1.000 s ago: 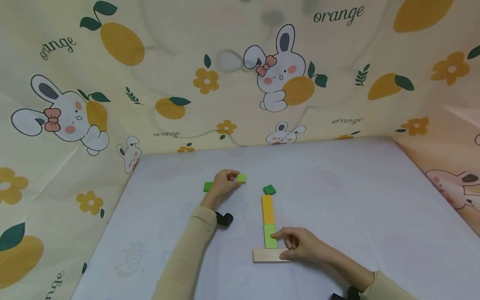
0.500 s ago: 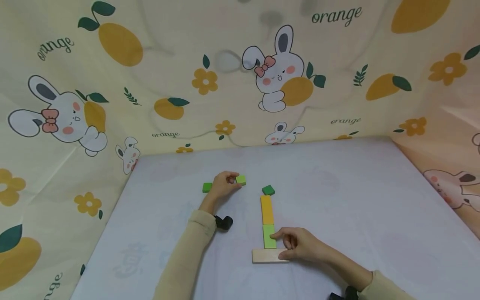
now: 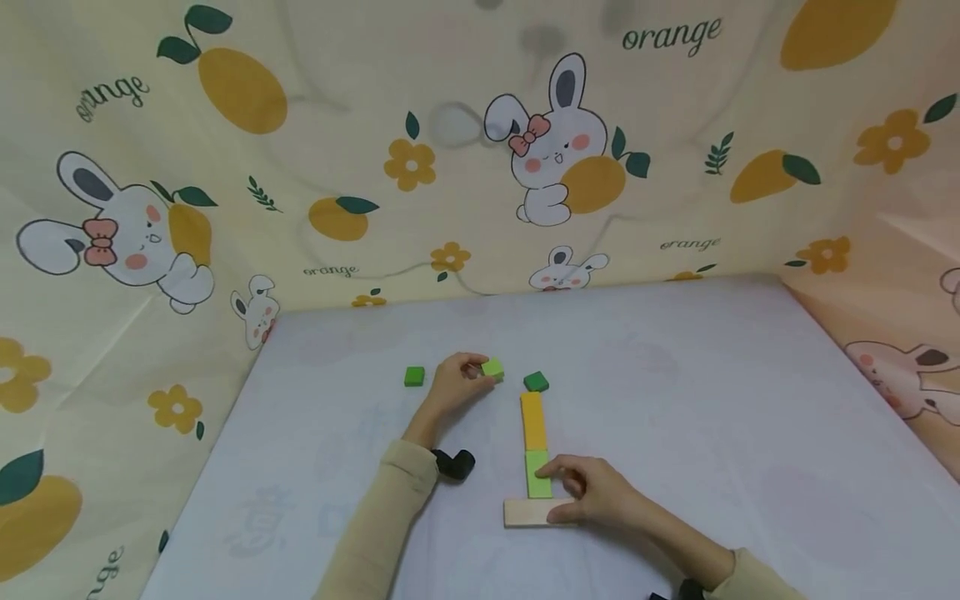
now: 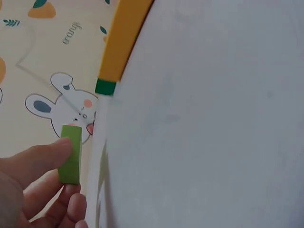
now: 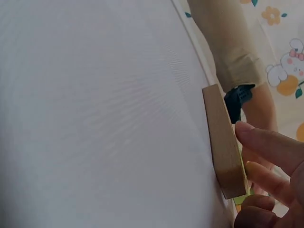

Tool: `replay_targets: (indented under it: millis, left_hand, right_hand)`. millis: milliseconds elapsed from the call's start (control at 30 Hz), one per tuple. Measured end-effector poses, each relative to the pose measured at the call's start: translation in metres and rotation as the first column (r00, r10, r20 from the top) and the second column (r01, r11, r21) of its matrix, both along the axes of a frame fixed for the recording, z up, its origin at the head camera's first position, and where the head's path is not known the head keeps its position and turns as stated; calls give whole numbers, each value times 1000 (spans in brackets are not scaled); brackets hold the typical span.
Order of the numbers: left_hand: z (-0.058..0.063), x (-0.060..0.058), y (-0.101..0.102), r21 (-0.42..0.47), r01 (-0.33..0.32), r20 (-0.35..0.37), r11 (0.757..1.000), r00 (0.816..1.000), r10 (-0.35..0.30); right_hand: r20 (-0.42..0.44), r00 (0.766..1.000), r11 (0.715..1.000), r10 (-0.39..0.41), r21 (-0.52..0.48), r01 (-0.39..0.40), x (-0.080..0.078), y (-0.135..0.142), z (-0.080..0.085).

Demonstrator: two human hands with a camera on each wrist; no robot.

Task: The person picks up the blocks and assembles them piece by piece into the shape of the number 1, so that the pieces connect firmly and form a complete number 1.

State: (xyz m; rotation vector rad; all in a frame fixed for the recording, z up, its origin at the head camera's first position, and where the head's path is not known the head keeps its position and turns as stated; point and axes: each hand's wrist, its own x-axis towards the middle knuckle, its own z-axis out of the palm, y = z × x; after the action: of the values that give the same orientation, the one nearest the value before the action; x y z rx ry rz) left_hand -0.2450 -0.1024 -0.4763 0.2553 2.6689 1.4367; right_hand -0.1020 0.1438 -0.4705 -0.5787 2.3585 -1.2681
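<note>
My left hand (image 3: 456, 385) pinches a small light green block (image 4: 71, 166) between thumb and fingers, at the far middle of the table. A dark green block (image 3: 536, 381), turned askew, lies just right of that hand. From it a line of flat blocks runs towards me: an orange-yellow one (image 3: 533, 421), a light green rectangular one (image 3: 537, 485), and a plain wooden block (image 3: 525, 513) set crosswise. My right hand (image 3: 600, 492) rests there, index fingertip touching the light green rectangle and thumb on the wooden block's right part (image 5: 221, 142).
A green block (image 3: 414, 377) lies alone left of my left hand. The white-covered table (image 3: 697, 400) is bordered behind and at the sides by a cloth (image 3: 450, 183) printed with rabbits and oranges.
My left hand has carried the small light green block slightly right and nearer, turning it, which leaves the green block on the left fully visible. The right hand stays on the same two blocks.
</note>
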Motion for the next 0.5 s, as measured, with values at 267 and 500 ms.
replay_targets:
  millis: [267, 500]
  left_hand:
    - [3, 8, 9, -4, 2, 20, 1000, 1000, -2]
    - [3, 13, 15, 17, 40, -19, 999, 999, -40]
  right_hand:
    - [8, 1000, 998, -28, 56, 28, 1, -4, 1]
    - [-39, 999, 999, -22, 45, 23, 2, -2, 3]
